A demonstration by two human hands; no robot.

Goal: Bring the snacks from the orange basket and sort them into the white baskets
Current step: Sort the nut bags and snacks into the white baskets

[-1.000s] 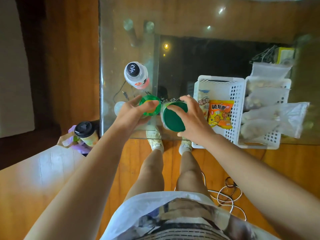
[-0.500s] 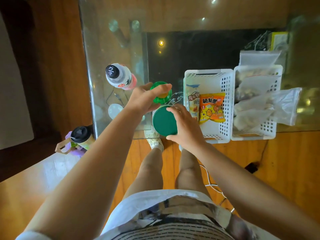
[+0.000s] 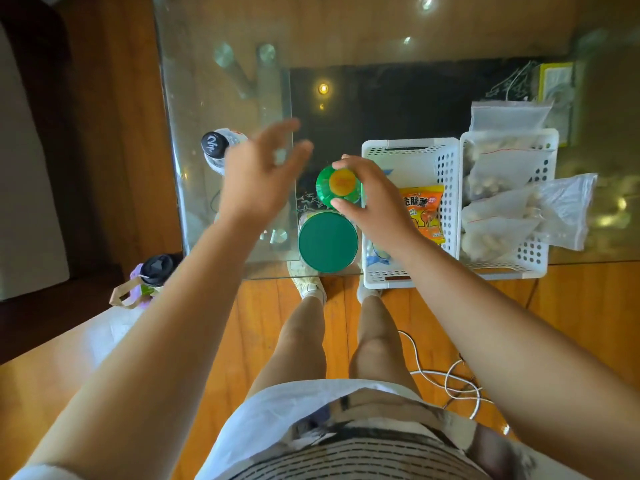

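Observation:
A green bottle with a yellow cap (image 3: 337, 185) stands on the glass table, and my right hand (image 3: 372, 199) grips it from the right side. Just nearer to me stands a jar with a dark green lid (image 3: 328, 241), untouched. My left hand (image 3: 259, 174) hovers open and blurred to the left of the green bottle, fingers spread, holding nothing. Right of the bottle, a white basket (image 3: 410, 148) holds an orange snack packet (image 3: 423, 211). A second white basket (image 3: 540, 258) beside it holds clear bags of snacks (image 3: 502, 202). No orange basket is in view.
A white bottle with a black cap (image 3: 218, 148) stands on the table at the left. The glass table's near edge (image 3: 242, 268) runs just above my feet. A lidded cup in a paper bag (image 3: 154, 275) sits on the floor at left; white cable (image 3: 446, 379) lies at right.
My right hand left the green-lidded jar and took hold of the green bottle. My left hand let go of that bottle and swung away to the left, open.

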